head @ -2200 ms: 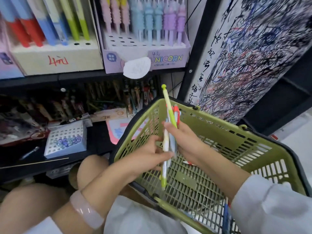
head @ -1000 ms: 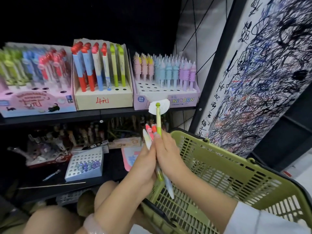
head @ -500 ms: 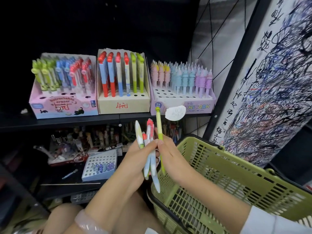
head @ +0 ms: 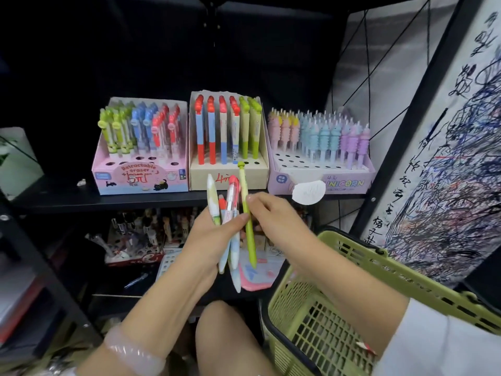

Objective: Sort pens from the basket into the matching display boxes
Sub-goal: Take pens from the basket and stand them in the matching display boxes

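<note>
My left hand [head: 214, 240] grips a bunch of pens [head: 230, 213] upright, with red, white and pale blue barrels. Beside it, my right hand [head: 273, 221] pinches a single green pen [head: 247, 213], held upright and apart from the bunch. Both hands are in front of the upper shelf. On that shelf stand three display boxes: a pink eraser-pen box [head: 141, 180] at the left, a beige box [head: 200, 177] with tall red, blue and green pens in the middle, and a lilac unicorn box [head: 339, 180] at the right. The green basket [head: 393, 272] is at the lower right.
A black shelf edge [head: 108, 203] runs under the boxes. The lower shelf holds cluttered stationery [head: 141, 240] and a white holed tray [head: 168, 263]. A scribbled test board [head: 447, 158] leans at the right. My knee [head: 225, 340] is below the hands.
The hands rose out of the basket toward the upper shelf. My right hand has drawn the green pen away from the bunch in my left hand.
</note>
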The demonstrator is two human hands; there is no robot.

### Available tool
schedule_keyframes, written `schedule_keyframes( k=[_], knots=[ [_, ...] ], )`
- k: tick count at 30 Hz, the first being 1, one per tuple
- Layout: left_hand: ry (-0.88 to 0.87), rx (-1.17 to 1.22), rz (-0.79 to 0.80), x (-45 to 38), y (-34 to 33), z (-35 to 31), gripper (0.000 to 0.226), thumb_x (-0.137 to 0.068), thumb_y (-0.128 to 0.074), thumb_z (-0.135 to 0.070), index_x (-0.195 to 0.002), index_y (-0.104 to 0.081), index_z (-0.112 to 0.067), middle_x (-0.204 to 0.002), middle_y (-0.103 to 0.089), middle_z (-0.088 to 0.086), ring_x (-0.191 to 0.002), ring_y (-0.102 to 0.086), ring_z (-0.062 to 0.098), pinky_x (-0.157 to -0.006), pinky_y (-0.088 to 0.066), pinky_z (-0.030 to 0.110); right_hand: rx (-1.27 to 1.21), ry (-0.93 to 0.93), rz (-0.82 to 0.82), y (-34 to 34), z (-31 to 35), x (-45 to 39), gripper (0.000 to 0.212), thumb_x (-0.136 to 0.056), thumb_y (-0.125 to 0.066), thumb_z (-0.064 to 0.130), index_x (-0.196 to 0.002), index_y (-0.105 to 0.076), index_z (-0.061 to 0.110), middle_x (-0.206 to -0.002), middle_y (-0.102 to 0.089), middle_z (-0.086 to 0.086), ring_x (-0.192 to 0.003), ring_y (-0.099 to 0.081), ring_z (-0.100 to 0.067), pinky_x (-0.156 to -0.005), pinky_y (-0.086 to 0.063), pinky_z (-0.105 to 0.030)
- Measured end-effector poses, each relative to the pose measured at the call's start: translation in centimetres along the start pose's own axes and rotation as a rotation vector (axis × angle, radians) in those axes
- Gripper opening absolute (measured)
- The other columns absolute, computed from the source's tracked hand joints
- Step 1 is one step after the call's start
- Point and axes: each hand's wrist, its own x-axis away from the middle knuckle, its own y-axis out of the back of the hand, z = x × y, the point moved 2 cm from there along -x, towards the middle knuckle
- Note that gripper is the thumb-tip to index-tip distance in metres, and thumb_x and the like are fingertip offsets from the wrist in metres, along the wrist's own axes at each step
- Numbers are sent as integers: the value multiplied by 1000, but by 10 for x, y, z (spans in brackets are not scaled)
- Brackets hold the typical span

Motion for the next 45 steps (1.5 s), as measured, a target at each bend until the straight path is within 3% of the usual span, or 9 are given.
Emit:
schedule_keyframes(
  k=[4, 7, 14, 20, 28, 31, 34, 38, 45],
  knots=[
    [9, -4, -7, -4, 10, -2, 8, -84, -66, -11, -92, -64, -12, -64, -64, 0, -55, -62, 8, -51, -49, 21, -15, -25, 140, 6, 11, -14, 18, -95, -50, 19, -80, -59, 22, -67, -57, 6, -55, -53, 2, -55, -44, -10],
    [27, 32, -4, -5, 14, -3, 2, -86, -62, -11, -89, -63, -12, -54, -62, -3, -48, -58, 7, -47, -47, 20, -41, 10, 124, 11, 24, -27, 15, -95, -51, 15, -81, -56, 17, -66, -58, 0, -53, -56, -3, -53, -49, -12],
    [47, 142, 19, -6, 27, -9, 10, -91, -55, -10, -98, -62, -9, -67, -70, -1, -54, -59, 7, -54, -52, 21, 34, 280, -402, 49, 54, -81, 18, -91, -53, 11, -79, -44, 22, -74, -61, -5, -68, -66, -19, -64, -57, -30],
    [46, 163, 7, -6, 38, -8, 8, -89, -56, -11, -94, -62, -8, -65, -68, -2, -54, -60, 7, -58, -49, 24, 342, 350, -450, 43, 47, -113, 8, -90, -53, 14, -89, -46, 11, -83, -63, -13, -77, -61, -27, -70, -52, -44],
    [50, 206, -22, -6, 40, -9, 9, -88, -57, -11, -92, -63, -6, -66, -70, 1, -54, -62, 8, -51, -51, 20, 476, 357, -370, 42, 41, -128, 7, -88, -53, 15, -86, -47, 12, -70, -58, -7, -67, -53, -18, -62, -45, -30],
    [43, 188, -15, -5, 40, -8, 10, -88, -56, -12, -93, -63, -6, -68, -71, 0, -55, -64, 8, -53, -52, 20, 534, 311, -290, 33, 28, -128, 10, -88, -52, 13, -83, -44, 13, -63, -50, 0, -63, -42, -8, -57, -35, -12],
    [22, 155, -9, -4, 43, -8, 10, -89, -55, -12, -90, -64, -8, -70, -72, 0, -58, -65, 8, -54, -53, 21, 571, 234, -213, 27, 22, -124, 11, -90, -54, 16, -84, -45, 14, -66, -51, 4, -60, -47, -10, -51, -32, -19],
    [5, 169, -3, -6, 43, -9, 10, -90, -54, -11, -90, -64, -9, -71, -72, 1, -55, -64, 8, -52, -52, 21, 445, 269, -379, 24, 31, -100, 11, -91, -57, 24, -90, -50, 15, -70, -53, 7, -65, -49, -4, -57, -37, -15],
    [40, 341, 32, -7, 42, -11, 10, -87, -54, -13, -93, -60, -7, -68, -70, 6, -46, -57, 10, -46, -48, 19, -396, -50, 468, -22, 25, -64, 27, -98, -42, 7, -122, -56, 8, -96, -64, -2, -80, -61, -5, -74, -52, -16]
  ],
)
